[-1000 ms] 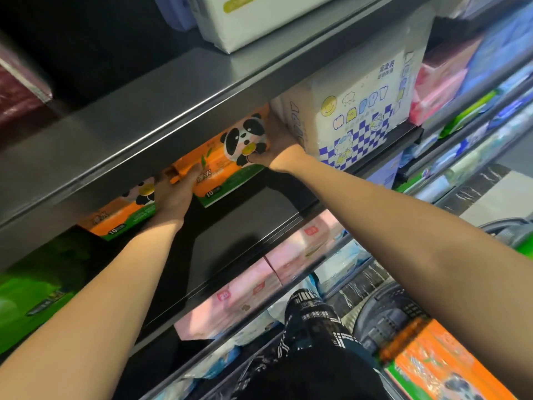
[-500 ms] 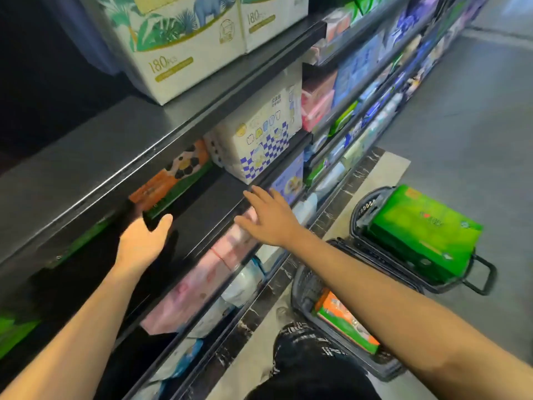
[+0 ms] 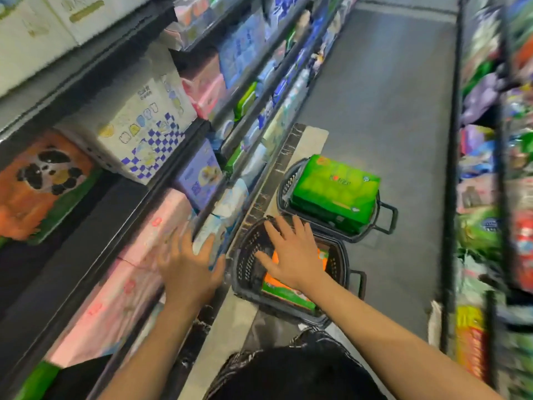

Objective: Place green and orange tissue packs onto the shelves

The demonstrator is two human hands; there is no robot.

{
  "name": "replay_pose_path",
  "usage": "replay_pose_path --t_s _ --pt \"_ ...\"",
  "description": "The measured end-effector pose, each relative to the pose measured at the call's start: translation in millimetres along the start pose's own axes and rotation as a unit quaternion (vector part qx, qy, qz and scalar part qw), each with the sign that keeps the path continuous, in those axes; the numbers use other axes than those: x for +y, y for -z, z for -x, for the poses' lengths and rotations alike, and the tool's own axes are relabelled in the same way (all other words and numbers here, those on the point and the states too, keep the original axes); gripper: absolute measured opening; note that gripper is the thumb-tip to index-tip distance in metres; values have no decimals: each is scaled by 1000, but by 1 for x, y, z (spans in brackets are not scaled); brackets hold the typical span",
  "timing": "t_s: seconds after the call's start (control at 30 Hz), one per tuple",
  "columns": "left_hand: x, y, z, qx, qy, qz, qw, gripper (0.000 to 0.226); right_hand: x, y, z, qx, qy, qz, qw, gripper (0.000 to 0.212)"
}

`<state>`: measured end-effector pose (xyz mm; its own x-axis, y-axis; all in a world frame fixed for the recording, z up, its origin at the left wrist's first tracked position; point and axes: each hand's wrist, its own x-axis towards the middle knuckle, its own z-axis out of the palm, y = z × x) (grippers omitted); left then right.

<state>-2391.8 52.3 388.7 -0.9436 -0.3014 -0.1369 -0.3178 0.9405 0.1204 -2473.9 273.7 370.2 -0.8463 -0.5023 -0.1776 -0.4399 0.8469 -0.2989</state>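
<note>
Both my hands are empty, fingers spread. My left hand (image 3: 187, 265) hovers in front of the pink tissue packs (image 3: 135, 272) on a lower shelf. My right hand (image 3: 291, 254) hangs over the near black basket (image 3: 248, 264) on the floor, which holds an orange and green tissue pack (image 3: 284, 293). An orange panda tissue pack (image 3: 43, 180) lies on the shelf at the left, beside a white and blue checked pack (image 3: 141, 131).
A second black basket (image 3: 380, 217) beyond the first carries a big green pack (image 3: 334, 192). Shelves of packaged goods line the left side and the right side (image 3: 490, 168) of a grey aisle floor (image 3: 389, 96). My dark patterned trousers (image 3: 288, 370) show at the bottom.
Both hands let go of the orange panda pack on the shelf and came down and right. The view swung toward the floor baskets; my right hand is now over the near basket.
</note>
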Motion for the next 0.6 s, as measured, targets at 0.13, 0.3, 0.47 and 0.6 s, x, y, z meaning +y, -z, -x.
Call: replay_pose_path --t_s 0.13,0.3,0.47,0.6 --pt "62 -38 -13 -50 -38 2 998 64 71 -16 34 -23 -96 -44 994 81" --pt "95 -103 -42 -103 -85 -21 991 67 134 -62 49 -87 -198 -68 974 79" --pt "95 -194 -93 -165 -120 -52 978 70 165 -136 24 -127 -229 -92 961 78" --pt "89 -294 -145 -200 -121 -56 971 71 184 -226 -19 -128 -267 -215 931 74"
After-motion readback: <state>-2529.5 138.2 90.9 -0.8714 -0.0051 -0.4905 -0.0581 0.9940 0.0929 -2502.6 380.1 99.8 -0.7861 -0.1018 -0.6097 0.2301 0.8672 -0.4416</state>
